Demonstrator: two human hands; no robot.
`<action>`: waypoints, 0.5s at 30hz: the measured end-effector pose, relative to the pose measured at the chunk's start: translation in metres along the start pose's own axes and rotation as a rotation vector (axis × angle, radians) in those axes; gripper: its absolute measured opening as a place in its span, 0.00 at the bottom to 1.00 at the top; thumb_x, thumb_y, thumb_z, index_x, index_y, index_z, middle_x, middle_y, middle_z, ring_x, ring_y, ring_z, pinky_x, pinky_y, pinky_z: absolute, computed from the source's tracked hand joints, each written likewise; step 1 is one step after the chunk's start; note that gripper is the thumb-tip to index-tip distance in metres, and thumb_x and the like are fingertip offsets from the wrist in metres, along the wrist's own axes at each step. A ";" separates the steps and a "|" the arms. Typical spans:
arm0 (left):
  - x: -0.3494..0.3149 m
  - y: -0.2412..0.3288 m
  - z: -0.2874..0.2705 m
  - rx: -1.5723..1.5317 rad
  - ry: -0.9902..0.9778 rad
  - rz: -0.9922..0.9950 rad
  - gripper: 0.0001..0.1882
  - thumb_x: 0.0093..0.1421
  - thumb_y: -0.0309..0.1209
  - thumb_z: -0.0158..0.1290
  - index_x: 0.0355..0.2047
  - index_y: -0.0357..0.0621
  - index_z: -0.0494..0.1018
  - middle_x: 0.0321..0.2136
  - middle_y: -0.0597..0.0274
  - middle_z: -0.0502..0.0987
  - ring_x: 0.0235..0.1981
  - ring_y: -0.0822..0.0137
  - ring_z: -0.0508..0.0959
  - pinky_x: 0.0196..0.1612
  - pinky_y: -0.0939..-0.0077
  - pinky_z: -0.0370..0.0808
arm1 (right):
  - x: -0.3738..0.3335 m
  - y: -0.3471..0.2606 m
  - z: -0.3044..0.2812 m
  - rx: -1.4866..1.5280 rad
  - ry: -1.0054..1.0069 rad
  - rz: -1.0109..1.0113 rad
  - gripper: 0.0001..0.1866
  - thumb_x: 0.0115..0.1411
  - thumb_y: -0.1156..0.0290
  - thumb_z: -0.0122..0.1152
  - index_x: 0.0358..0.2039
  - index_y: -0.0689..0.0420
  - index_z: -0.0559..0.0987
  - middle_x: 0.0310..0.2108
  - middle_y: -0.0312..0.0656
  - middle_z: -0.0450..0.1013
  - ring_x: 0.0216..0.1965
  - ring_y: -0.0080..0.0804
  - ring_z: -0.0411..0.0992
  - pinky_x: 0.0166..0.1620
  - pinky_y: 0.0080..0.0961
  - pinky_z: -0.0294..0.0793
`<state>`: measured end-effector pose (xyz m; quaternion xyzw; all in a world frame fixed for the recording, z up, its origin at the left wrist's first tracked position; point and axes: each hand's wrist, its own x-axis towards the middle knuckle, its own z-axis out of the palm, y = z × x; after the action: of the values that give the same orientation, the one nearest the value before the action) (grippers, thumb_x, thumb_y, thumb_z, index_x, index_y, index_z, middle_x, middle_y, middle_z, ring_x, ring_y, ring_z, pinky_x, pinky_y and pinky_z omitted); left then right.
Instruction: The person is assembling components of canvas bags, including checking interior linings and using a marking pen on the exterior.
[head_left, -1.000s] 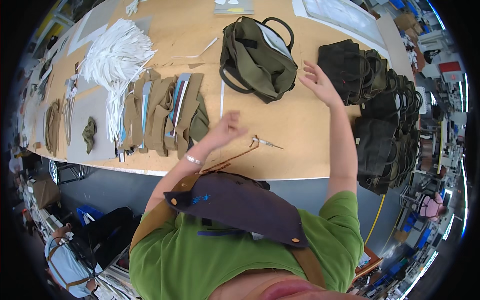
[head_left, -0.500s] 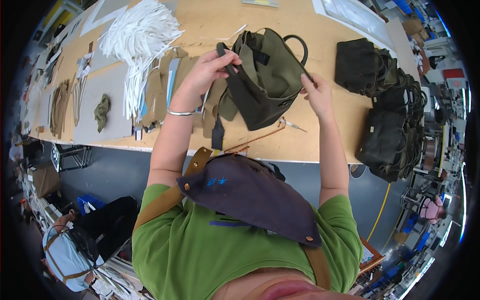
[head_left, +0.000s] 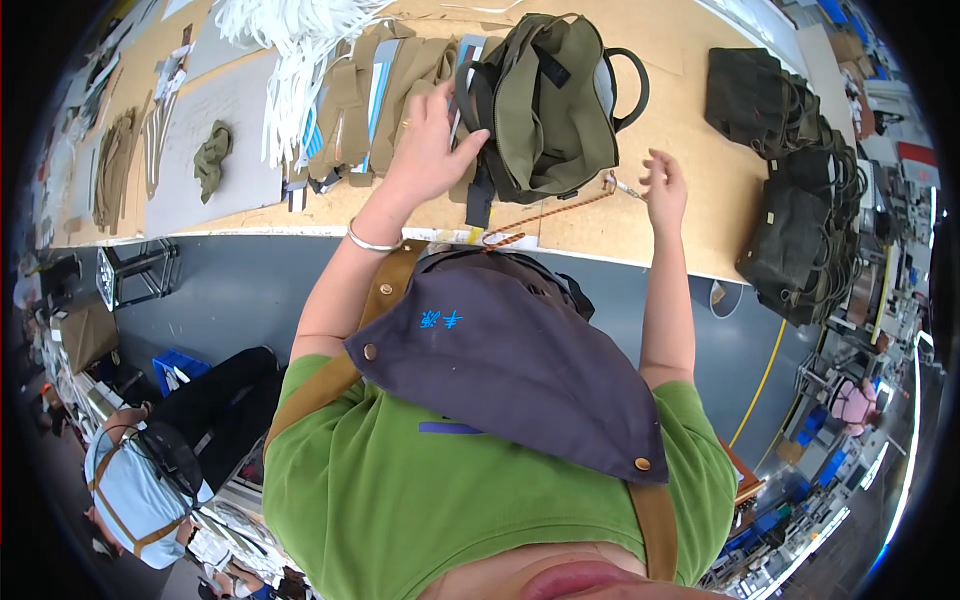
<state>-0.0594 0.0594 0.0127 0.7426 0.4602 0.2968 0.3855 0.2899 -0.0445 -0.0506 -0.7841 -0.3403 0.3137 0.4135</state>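
An olive-green fabric bag [head_left: 565, 125] stands on the table with its mouth open toward me, the pale green inside showing. One dark handle [head_left: 640, 90] loops out on its right side. My left hand [head_left: 435, 145] rests by the bag's left edge, fingers spread, its thumb against the dark side; it grips nothing that I can see. Right of the bag, my right hand [head_left: 664, 190] is in the air with its fingers apart and bent. Close to those fingertips lies a small metal tool [head_left: 625, 187], perhaps thread snips, tied to an orange-brown cord [head_left: 555, 213].
Finished-looking dark bags [head_left: 800, 220] stand in a row along the table's right side. On the left are tan fabric strips [head_left: 350, 105], a heap of white strips [head_left: 295, 60] and a crumpled olive cloth [head_left: 212, 160]. A seated person [head_left: 140, 480] is behind on the left.
The bag has been set down and opened wider. My right hand has let go of its rim and moved down beside the snips-like tool; my left hand has loosened from the handle.
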 end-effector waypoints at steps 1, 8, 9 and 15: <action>-0.002 0.007 -0.001 0.199 0.153 0.178 0.28 0.55 0.28 0.58 0.57 0.44 0.65 0.48 0.56 0.72 0.47 0.57 0.74 0.52 0.69 0.67 | -0.001 0.032 -0.002 -0.304 0.008 -0.039 0.22 0.59 0.71 0.56 0.55 0.51 0.73 0.47 0.43 0.74 0.42 0.34 0.75 0.41 0.30 0.76; -0.004 0.026 0.018 0.545 -0.120 0.778 0.15 0.50 0.19 0.52 0.35 0.53 0.77 0.43 0.71 0.75 0.55 0.69 0.72 0.65 0.55 0.54 | -0.013 0.102 0.019 -0.845 -0.028 -0.014 0.14 0.54 0.74 0.55 0.42 0.52 0.74 0.50 0.47 0.69 0.45 0.47 0.73 0.46 0.42 0.75; -0.002 0.021 0.025 0.570 -0.164 0.792 0.14 0.51 0.20 0.52 0.35 0.53 0.77 0.41 0.72 0.76 0.54 0.70 0.73 0.65 0.55 0.54 | -0.017 0.103 0.022 -0.816 -0.005 -0.025 0.11 0.54 0.73 0.56 0.40 0.53 0.73 0.48 0.47 0.71 0.44 0.47 0.73 0.44 0.42 0.75; 0.021 0.030 0.025 0.646 -0.423 0.756 0.05 0.51 0.28 0.58 0.29 0.52 0.79 0.26 0.71 0.79 0.33 0.68 0.79 0.61 0.62 0.62 | -0.034 0.110 0.019 -0.234 0.326 -0.168 0.05 0.64 0.67 0.53 0.36 0.54 0.69 0.34 0.41 0.71 0.33 0.35 0.72 0.35 0.28 0.73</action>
<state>-0.0181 0.0626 0.0266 0.9807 0.1412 0.1024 0.0883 0.2860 -0.1100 -0.1469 -0.8358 -0.3673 0.1058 0.3941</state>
